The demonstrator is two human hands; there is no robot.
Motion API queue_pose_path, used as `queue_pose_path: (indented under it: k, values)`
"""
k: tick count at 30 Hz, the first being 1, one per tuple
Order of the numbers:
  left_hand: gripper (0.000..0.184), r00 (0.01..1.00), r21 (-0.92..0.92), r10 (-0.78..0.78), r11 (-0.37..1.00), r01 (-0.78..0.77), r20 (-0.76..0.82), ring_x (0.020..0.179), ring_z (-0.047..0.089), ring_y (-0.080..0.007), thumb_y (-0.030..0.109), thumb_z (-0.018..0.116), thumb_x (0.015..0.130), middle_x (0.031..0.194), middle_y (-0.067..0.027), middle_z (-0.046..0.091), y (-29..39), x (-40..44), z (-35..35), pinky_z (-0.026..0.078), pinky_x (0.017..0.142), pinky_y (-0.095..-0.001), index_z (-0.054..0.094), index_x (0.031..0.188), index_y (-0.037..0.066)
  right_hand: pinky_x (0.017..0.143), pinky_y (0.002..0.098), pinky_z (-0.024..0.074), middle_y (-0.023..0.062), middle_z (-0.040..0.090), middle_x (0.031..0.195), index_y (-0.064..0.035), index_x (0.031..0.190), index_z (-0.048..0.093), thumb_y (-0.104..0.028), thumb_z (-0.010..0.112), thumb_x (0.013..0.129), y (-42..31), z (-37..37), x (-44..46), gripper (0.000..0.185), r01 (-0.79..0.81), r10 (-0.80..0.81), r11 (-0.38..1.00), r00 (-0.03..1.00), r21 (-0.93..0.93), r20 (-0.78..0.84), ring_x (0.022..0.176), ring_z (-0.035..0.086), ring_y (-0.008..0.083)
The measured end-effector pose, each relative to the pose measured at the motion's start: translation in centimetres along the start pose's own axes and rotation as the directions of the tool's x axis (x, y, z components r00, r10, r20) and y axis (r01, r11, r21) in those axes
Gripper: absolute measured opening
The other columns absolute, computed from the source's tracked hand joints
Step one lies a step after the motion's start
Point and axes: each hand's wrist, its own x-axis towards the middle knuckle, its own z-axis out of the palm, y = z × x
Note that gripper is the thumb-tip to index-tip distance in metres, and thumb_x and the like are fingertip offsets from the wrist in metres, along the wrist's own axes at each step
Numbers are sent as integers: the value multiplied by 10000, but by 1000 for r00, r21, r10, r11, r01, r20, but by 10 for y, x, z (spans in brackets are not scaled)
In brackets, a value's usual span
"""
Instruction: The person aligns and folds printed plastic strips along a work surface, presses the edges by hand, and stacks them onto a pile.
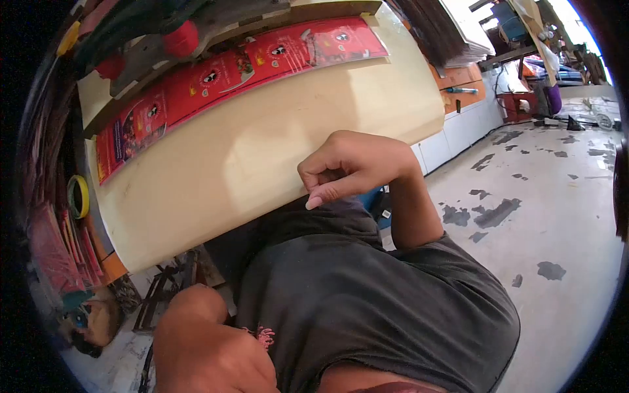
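My right hand point(357, 165) is over the near edge of a cream-coloured board point(282, 147), fingers curled in and thumb bent toward them. Nothing shows between its fingers. Close to the camera at the lower left, my left hand point(223, 357) is bent in front of my dark shirt. Its fingers are hidden. Along the far side of the board lies a row of red printed sheets point(216, 80) with black-and-white round logos. A long bar point(236, 29) runs across behind them, with a red knob point(181, 39) near it.
A yellow tape roll point(79, 196) stands at the left, above red papers point(62, 252). At the upper right are a stack of white sheets point(462, 29) and a teal pen point(461, 90) on an orange surface. The pale floor point(524, 242) has dark worn patches.
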Motion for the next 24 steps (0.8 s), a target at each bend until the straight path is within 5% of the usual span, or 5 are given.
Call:
queue_pose_path:
  k: [5, 10, 13, 20, 24]
  values:
    - [355, 997, 95, 73, 993, -72, -2, 417, 481, -92, 134, 630, 947, 586, 15, 519, -4, -11, 4, 305, 369, -245, 650, 1164, -147, 502, 271, 375, 7, 575, 600, -35, 802, 620, -249, 735, 960, -5, -1, 0, 289, -23, 22, 999, 999, 36, 31, 541, 512, 67]
    - [869, 954, -34, -288, 956, 292, 88, 414, 507, -151, 605, 772, 780, 555, -19, 468, -19, -22, 3, 347, 380, -275, 625, 1308, -70, 505, 279, 380, 5, 577, 598, -44, 797, 623, -261, 738, 957, -3, -1, 0, 293, -21, 21, 1000, 999, 10, 35, 543, 517, 75]
    - [1351, 920, 101, -391, 914, 392, -25, 527, 625, -180, 833, 577, 754, 671, -31, 631, -36, -34, 12, 503, 502, -301, 130, 1547, -165, 509, 284, 386, 7, 580, 599, -47, 798, 628, -269, 740, 954, 0, 0, 0, 293, 6, -4, 999, 999, -32, 44, 543, 524, 84]
    - [1362, 876, 48, -475, 880, 472, 83, 463, 627, -212, 799, 720, 644, 557, -99, 571, -64, -33, 8, 435, 427, -311, 235, 1581, -64, 516, 278, 399, 10, 600, 613, -45, 819, 649, -261, 746, 949, -4, -1, 0, 270, -65, 65, 998, 995, 1, 76, 554, 541, 81]
    - [996, 774, 18, -631, 775, 631, 39, 519, 592, -236, 743, 609, 823, 589, -41, 527, -92, -64, 26, 462, 545, -362, 399, 1572, 122, 513, 270, 400, 8, 609, 620, -43, 829, 660, -245, 743, 951, -1, -2, 1, 250, 2, 0, 1000, 997, -20, 83, 561, 549, 74]
